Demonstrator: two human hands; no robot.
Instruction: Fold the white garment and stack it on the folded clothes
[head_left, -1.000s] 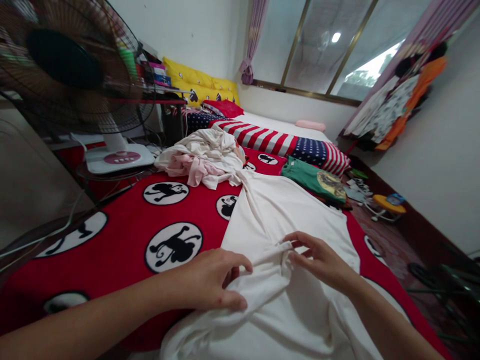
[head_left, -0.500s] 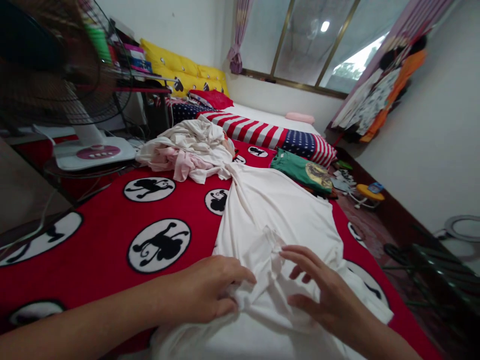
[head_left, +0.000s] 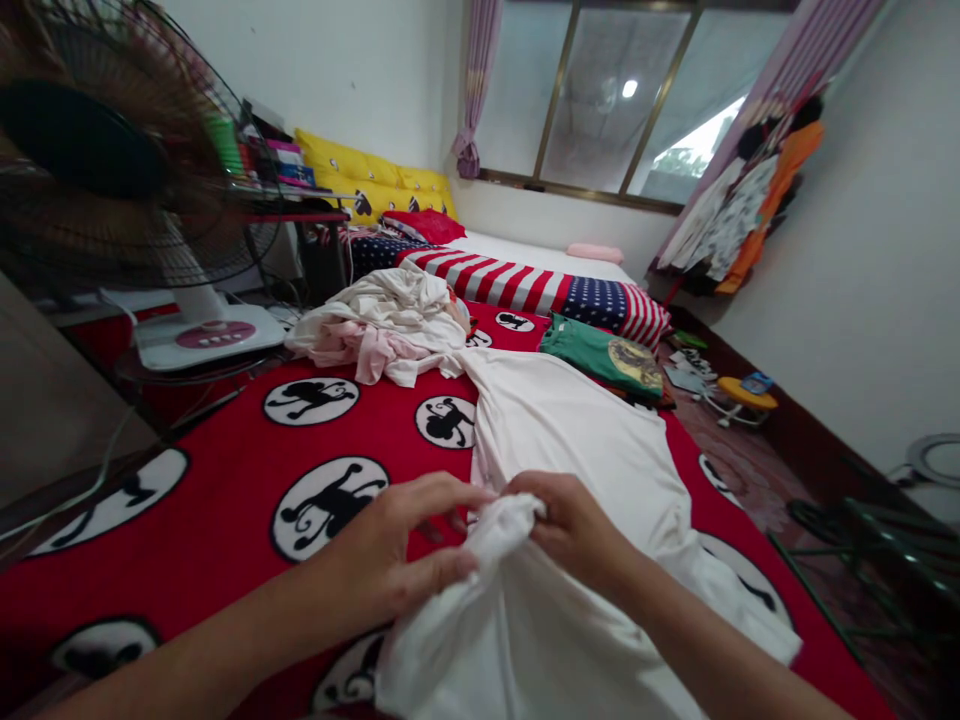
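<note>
A white shirt [head_left: 577,420] lies spread over the red blanket, its near part lifted and bunched up in front of me. My right hand [head_left: 566,520] is closed on a gathered fold of it, the fingers curled around the cloth. On the other side of the same fold is my left hand [head_left: 409,540], its thumb and forefinger on either side of the bunched edge in a loose pinch. Part of the shirt's near end runs out of view at the bottom. Past its far end lies a crumpled heap of white and pink clothes [head_left: 382,315].
Beneath everything is a red blanket [head_left: 225,540] with black monkey prints in white circles. A folded green shirt [head_left: 600,352] lies at the far right edge. An electric fan [head_left: 202,330] stands at left, a yellow stool [head_left: 746,393] on the floor at right.
My right hand has moved left and closed on a fold of the white shirt. The cloth has been lifted and bunched, and my left hand has risen to it. The view has shifted slightly.
</note>
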